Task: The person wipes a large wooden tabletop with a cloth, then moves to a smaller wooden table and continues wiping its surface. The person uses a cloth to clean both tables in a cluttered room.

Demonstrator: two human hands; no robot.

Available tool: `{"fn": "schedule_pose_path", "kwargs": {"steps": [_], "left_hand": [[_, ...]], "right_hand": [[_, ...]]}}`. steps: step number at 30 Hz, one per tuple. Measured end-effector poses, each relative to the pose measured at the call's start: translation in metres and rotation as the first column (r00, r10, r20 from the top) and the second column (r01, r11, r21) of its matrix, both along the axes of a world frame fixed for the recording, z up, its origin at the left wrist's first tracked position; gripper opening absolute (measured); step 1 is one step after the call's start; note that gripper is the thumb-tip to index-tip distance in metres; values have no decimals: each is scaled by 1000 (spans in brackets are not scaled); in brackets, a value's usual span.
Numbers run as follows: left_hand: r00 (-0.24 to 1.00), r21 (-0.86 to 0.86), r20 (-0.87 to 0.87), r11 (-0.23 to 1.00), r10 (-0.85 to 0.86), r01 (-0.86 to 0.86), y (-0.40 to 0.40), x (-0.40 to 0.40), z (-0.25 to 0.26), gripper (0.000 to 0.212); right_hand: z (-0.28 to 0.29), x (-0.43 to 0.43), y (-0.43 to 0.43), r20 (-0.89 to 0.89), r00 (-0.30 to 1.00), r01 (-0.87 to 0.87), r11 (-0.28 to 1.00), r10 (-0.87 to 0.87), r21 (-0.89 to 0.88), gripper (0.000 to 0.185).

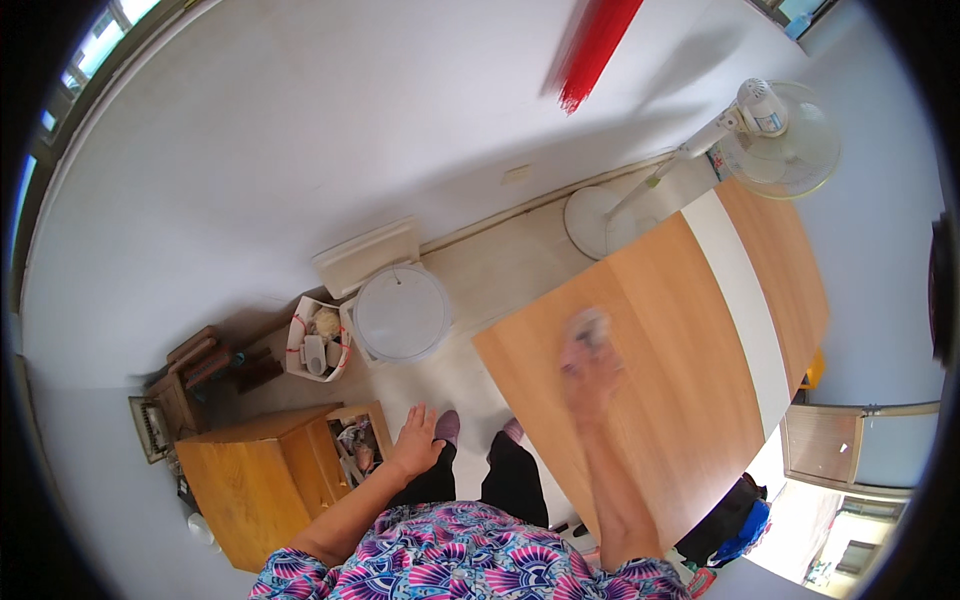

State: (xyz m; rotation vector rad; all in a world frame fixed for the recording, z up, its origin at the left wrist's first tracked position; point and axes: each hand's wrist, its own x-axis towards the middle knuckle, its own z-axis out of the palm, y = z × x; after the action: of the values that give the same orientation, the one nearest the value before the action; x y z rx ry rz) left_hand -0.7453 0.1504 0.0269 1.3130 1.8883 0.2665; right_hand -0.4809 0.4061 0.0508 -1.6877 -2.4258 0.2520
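My right hand (592, 375) is on the wooden tabletop (675, 322), pressing a crumpled light cloth (589, 326) against its surface; hand and cloth are blurred. The tabletop is light brown with a white stripe (739, 292) across it. My left hand (420, 442) hangs over the floor near my left thigh, holding nothing, its fingers slightly apart. It is close to an open drawer (379, 435) of a yellow-brown wooden cabinet (240, 487), with assorted small items inside.
A white standing fan (761, 112) is beyond the table's far end. A round white lid (401, 311) and a white box (296, 352) of items stand by the wall. Dark and blue fabric (742, 525) hangs at the table's near right. A red tasselled thing (604, 49) is on the wall.
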Motion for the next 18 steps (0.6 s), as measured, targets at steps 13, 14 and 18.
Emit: {"fn": "schedule_pose_path", "kwargs": {"steps": [13, 14, 18], "left_hand": [[854, 166, 494, 947, 163, -276, 139, 48, 46, 95], [855, 170, 486, 939, 183, -298, 144, 53, 46, 93], [831, 130, 455, 899, 321, -418, 155, 70, 42, 89]], "right_hand": [[0, 17, 132, 32, 981, 179, 958, -191, 223, 47], [0, 18, 138, 22, 975, 211, 951, -222, 225, 46], [-20, -16, 85, 104, 994, -45, 979, 25, 197, 42]]}}
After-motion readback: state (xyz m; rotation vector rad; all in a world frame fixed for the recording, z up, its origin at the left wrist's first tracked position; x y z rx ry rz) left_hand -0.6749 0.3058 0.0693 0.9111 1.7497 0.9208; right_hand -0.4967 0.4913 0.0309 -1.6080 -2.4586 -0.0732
